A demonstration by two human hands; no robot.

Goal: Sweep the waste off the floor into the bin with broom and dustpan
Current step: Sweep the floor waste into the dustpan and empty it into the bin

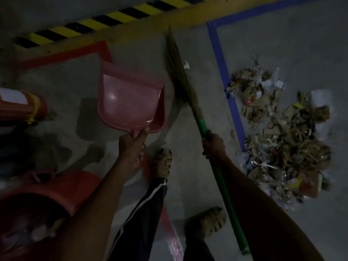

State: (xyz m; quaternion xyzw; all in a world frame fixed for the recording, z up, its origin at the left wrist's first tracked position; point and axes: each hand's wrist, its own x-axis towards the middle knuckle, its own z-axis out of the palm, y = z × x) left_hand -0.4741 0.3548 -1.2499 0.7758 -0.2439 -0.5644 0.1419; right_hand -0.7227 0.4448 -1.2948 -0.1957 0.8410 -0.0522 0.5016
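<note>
My left hand (131, 146) grips the handle of a pink dustpan (130, 102), held up off the floor with its empty pan facing me. My right hand (214, 144) grips the green handle of a straw broom (178, 76), whose bristles point away towards the striped line. A pile of waste (278, 132), cardboard scraps, paper and plastic, lies on the floor to the right of the broom. A red bin (62, 193) stands at the lower left, with some waste inside it.
My two sandalled feet (162, 162) stand between bin and waste. Blue tape (226, 76) borders the waste pile; red tape and a yellow-black striped line (105, 21) run along the top. An orange cone-like object (24, 108) lies at the left. A small white scrap (186, 65) sits near the bristles.
</note>
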